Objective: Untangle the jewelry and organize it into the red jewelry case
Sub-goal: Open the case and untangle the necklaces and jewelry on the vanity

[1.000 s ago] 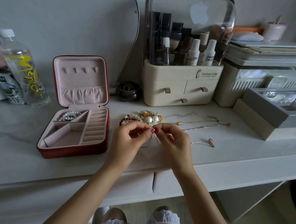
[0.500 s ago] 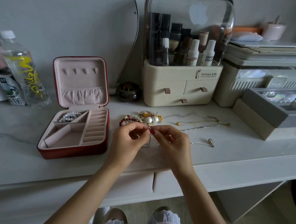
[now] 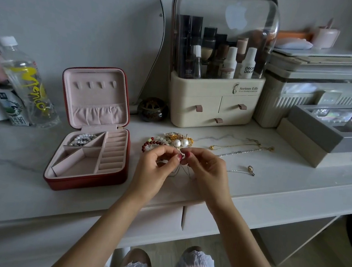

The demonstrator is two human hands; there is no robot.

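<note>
At the left of the pale marble-look bench (image 3: 273,185), the square red jewelry case with pink velvet lining (image 3: 89,153) is sitting open, its lid upright and a strand of white pearl beads (image 3: 82,139) already lying in its far-left compartment; the other compartments and the ring rolls are looking unfilled. Right of the case, the tangled heap of jewelry (image 3: 170,140) — dark red and pale beads, gold chain, two large white pearls — is resting just beyond the fingertips. The left hand (image 3: 156,168) is pinching a thin silver chain (image 3: 181,170) between thumb and forefinger, and the right hand (image 3: 207,170) is pinching the same chain directly opposite, nails nearly touching, with fine loops hanging below toward the bench. The step in hand appears to be working a knot loose; it is probably best done by easing the strands apart with small sideways pulls, since hard tugging could tighten the knot or snap so fine a chain. Keeping the loops low over the bench should stop them catching the heap. Further right, a gold necklace (image 3: 242,145), a silver chain laid straight (image 3: 242,151) and a small gold pendant on a fine chain (image 3: 250,170) are lying separately, seemingly awaiting the case.
</note>
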